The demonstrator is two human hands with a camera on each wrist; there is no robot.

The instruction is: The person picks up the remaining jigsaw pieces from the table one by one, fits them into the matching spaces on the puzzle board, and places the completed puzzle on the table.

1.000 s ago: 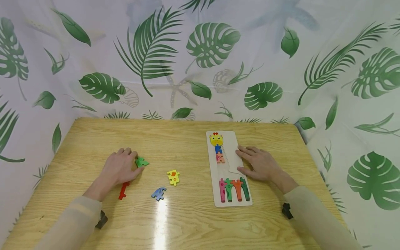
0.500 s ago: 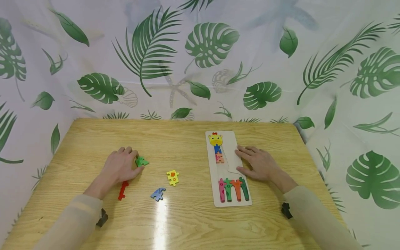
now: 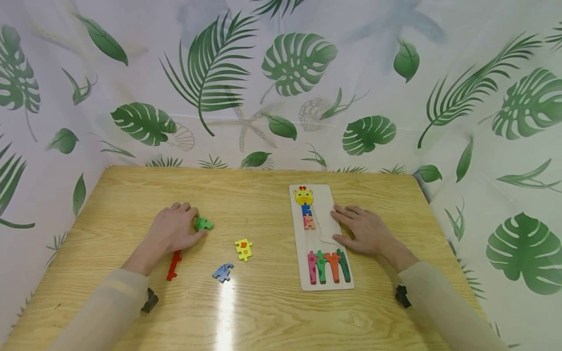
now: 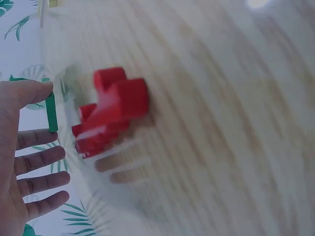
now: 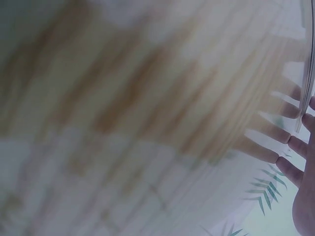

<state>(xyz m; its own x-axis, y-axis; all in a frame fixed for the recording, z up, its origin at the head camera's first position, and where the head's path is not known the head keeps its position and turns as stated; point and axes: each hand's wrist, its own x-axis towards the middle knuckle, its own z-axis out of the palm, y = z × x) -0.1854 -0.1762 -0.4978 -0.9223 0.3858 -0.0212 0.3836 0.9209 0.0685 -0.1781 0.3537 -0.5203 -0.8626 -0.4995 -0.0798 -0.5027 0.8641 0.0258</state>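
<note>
Green piece (image 3: 204,224), pinched in the left hand (image 3: 173,230): edge-on in left wrist view, notched in head view

The tabletop (image 3: 259,200) is light brown wood with wavy lines. A bright white shine (image 3: 225,317) runs down its near part, and 1 small dark mark (image 3: 58,306) sits near its left edge. A white cloth (image 3: 149,80) hangs on 3 sides, behind it and at its left and right. Green leaves (image 3: 300,63) cover the cloth, with a pale starfish (image 3: 247,124) and a striped shell (image 3: 181,137) between them.
</note>
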